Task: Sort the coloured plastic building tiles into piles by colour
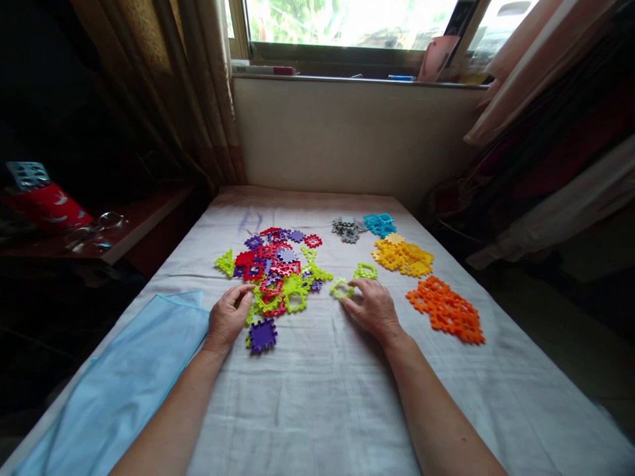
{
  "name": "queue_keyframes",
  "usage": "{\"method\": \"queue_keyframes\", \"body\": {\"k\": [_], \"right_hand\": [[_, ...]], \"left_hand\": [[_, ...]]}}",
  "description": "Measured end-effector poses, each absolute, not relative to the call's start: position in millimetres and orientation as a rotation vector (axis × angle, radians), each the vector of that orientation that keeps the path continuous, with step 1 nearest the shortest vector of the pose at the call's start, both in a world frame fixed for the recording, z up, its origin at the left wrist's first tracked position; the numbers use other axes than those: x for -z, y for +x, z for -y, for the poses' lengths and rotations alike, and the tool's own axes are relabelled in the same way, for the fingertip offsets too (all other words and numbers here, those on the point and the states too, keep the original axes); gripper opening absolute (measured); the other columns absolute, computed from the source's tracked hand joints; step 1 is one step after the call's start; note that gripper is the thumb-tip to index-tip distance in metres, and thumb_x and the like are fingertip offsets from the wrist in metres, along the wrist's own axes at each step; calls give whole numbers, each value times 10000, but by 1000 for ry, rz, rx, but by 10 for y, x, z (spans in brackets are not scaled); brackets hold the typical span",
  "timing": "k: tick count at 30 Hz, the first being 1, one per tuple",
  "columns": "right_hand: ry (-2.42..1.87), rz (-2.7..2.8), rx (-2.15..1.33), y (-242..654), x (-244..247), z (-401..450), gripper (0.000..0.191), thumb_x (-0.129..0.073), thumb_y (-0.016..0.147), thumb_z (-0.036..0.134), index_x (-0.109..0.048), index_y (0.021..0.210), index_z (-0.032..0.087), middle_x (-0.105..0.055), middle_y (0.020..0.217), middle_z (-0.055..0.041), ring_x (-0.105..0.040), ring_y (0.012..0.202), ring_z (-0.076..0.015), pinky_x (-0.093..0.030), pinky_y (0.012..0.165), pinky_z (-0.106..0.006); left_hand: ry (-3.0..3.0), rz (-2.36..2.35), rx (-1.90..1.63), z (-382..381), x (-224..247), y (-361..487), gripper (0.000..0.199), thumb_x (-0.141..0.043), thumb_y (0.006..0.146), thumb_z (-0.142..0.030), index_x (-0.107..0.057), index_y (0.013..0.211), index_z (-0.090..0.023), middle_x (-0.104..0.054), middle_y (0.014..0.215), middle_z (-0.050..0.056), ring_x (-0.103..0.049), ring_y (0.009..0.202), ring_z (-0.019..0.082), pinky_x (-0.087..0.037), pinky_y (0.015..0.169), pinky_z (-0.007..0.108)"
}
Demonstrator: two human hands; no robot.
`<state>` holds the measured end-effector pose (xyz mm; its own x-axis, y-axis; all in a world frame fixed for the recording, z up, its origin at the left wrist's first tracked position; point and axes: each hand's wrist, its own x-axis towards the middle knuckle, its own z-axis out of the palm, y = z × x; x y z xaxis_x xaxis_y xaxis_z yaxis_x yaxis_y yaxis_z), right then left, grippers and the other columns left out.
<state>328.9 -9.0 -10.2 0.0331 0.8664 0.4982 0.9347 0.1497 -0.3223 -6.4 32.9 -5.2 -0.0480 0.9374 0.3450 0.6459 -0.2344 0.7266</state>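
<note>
My right hand (374,309) pinches a lime green square frame-shaped interlocking tile (341,289), low over the sheet. Just beyond it lies another lime green frame tile (366,270). My left hand (229,317) is closed at the left edge of a mixed pile, its thumb and forefinger on the edge of a lime green interlocking tile (258,301). That pile holds red tiles (248,260), purple tiles and lime green tiles (296,291), overlapping each other. A solid purple square tile (262,335) lies at its near end.
On the right are separate piles of orange tiles (446,309), yellow tiles (404,256), blue tiles (380,225) and grey tiles (348,229). A light blue cloth (133,377) lies at the left. Eyeglasses (94,228) and a red container (49,205) stand on a side table.
</note>
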Motion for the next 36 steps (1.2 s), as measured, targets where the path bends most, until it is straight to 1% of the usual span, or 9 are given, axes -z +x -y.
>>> {"method": "queue_keyframes", "body": {"k": [3,9,17,21,24,26,30,32,36], "right_hand": [[-1793,1646,264,3510,160,55,264,-622,840,424,-654,993,213,-705,1028,-102,-609,971,-267,-436,846,-371],[-1930,1455,293,3602,278,0,285,-575,859,431,-657,989,192,-688,958,-105,-582,917,-265,-429,843,-379],[-1872,1456,307,3471,190,22,214,-563,871,338,-682,995,212,-656,1138,-115,-556,1031,-272,-423,902,-409],[-1682,1664,222,3114,89,62,185,-548,893,280,-699,988,230,-679,1099,-87,-580,1026,-248,-429,927,-397],[-1531,1897,109,2802,12,108,220,-564,897,272,-696,1067,227,-691,1099,-81,-592,1033,-235,-437,941,-386],[-1458,2047,50,2645,-37,120,289,-602,880,285,-677,1154,232,-676,1185,-88,-577,1094,-245,-438,957,-396],[-1402,2244,8,2492,-103,53,497,-697,816,317,-609,1300,248,-551,1425,-99,-471,1292,-296,-392,1041,-457],[-1395,2287,-19,2464,-102,5,518,-708,816,315,-595,1318,253,-569,1413,-91,-462,1308,-293,-387,1051,-459],[-1363,2289,-20,2441,-36,-17,439,-684,857,313,-616,1287,255,-647,1308,-83,-523,1234,-264,-411,1025,-432]], "left_hand": [[1874,-1683,-1170,-333,54,-68,317,-519,797,-416,-737,946,-241,-762,977,29,-699,912,204,-552,863,315],[1863,-1685,-1163,-330,33,-55,331,-520,788,-431,-739,944,-238,-763,974,30,-700,898,207,-557,829,311],[1861,-1697,-1122,-330,32,-62,303,-531,785,-409,-750,924,-251,-767,958,18,-702,882,204,-556,843,310],[1867,-1707,-1120,-326,33,-60,290,-536,786,-403,-750,913,-256,-768,954,15,-703,883,206,-557,827,307],[1869,-1705,-1115,-318,29,-52,291,-536,787,-405,-749,917,-254,-768,939,12,-703,864,202,-557,811,299],[1872,-1701,-1115,-314,25,-47,295,-535,788,-409,-749,919,-254,-767,933,12,-703,858,201,-557,799,296],[1880,-1701,-1103,-312,22,-44,305,-530,786,-422,-749,915,-254,-767,937,17,-704,864,205,-554,800,300],[1878,-1700,-1098,-314,27,-42,315,-528,782,-432,-750,914,-252,-768,945,21,-705,873,209,-553,803,305],[1870,-1689,-1110,-316,37,-37,339,-517,775,-445,-751,915,-244,-769,947,27,-705,881,214,-550,806,309]]}}
